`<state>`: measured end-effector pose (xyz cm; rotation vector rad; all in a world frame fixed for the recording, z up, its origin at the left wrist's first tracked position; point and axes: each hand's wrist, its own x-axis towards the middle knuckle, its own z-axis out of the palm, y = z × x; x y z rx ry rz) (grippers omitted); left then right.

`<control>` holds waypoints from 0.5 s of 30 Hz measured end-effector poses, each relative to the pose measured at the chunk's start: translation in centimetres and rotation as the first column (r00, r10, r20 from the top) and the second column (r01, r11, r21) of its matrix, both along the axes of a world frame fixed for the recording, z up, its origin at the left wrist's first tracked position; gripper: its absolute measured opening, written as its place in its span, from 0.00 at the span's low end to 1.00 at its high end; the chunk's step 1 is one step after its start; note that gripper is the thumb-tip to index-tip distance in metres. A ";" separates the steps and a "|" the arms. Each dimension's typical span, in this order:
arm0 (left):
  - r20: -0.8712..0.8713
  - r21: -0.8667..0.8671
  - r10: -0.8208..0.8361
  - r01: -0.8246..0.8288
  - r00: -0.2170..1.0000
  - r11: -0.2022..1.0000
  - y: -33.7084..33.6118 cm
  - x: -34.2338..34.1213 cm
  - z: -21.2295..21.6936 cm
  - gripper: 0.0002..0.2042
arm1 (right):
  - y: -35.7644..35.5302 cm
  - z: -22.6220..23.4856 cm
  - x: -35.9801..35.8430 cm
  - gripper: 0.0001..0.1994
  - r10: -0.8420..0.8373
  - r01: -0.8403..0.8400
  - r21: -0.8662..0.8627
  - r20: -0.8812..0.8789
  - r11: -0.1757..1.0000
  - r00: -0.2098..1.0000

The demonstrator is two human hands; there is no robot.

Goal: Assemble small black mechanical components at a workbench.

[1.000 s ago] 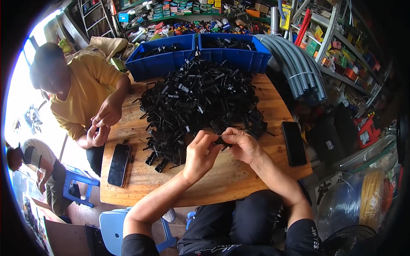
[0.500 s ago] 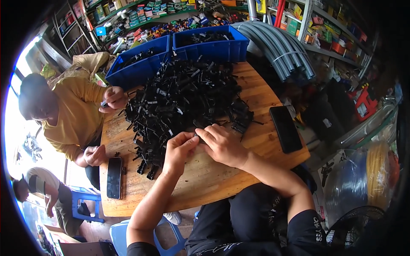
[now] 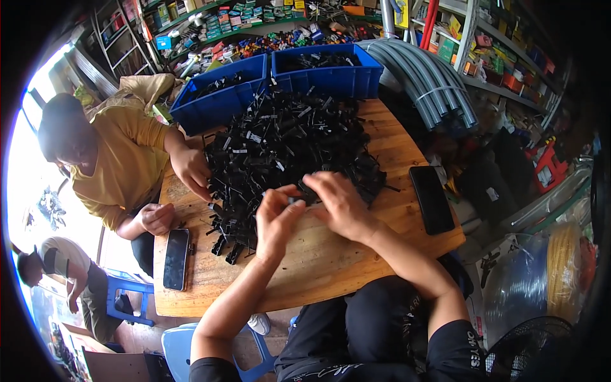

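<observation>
A large heap of small black plastic parts (image 3: 286, 140), some with pale tabs and thin pins, covers the middle of the wooden table (image 3: 318, 274). At the heap's near edge, my left hand (image 3: 275, 219) is closed, thumb against fingers, around something small and greyish that I cannot make out. Just right of it, my right hand (image 3: 344, 207) is open, its thumb and forefinger apart in front of the black parts. Both hands are a little blurred, and the fingertips nearly meet.
Two blue bins (image 3: 328, 76) with more black parts stand behind the heap. A phone (image 3: 431, 199) lies at right, another phone (image 3: 176, 259) at left. A co-worker in a yellow top (image 3: 124, 159) reaches to the heap's left side. Grey pipes (image 3: 426, 76) curve beyond the table.
My hands were pinched together; now their fingertips have parted somewhat, the right hand's fingers spreading. The co-worker's far hand has come down onto the heap's left edge. The whole view has shifted slightly.
</observation>
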<state>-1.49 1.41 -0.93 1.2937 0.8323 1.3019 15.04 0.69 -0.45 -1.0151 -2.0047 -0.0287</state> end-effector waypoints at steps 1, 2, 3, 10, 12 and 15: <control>0.116 -0.013 0.019 -0.017 0.993 1.000 0.3 -0.4 0.3 0.06 | 0.5 0.1 0.2 0.27 -0.059 0.063 0.075 -0.061 0.995 0.996; 0.231 -0.010 -0.004 0.006 0.973 1.000 1.0 -1.0 -0.2 0.07 | 1.5 -0.8 0.6 0.32 -0.101 0.107 0.037 -0.129 0.994 0.987; 0.195 -0.075 -0.029 0.044 0.980 0.996 1.0 -1.5 0.4 0.06 | 1.7 -0.7 0.7 0.26 -0.172 0.172 -0.019 -0.166 0.985 0.971; 0.360 -0.278 -0.117 0.227 0.925 0.933 0.6 -1.4 1.3 0.09 | 1.5 -1.3 1.5 0.06 0.030 -0.058 -0.155 -0.179 0.986 0.983; 0.296 -0.305 -0.091 0.184 0.951 0.934 0.6 -1.3 1.4 0.12 | 0.1 0.3 1.6 0.07 0.056 -0.095 -0.142 -0.252 0.985 0.966; 0.175 -0.325 -0.211 0.258 0.962 0.910 1.1 -2.0 1.0 0.10 | -0.2 1.4 1.3 0.08 0.135 -0.126 0.064 -0.177 0.990 0.975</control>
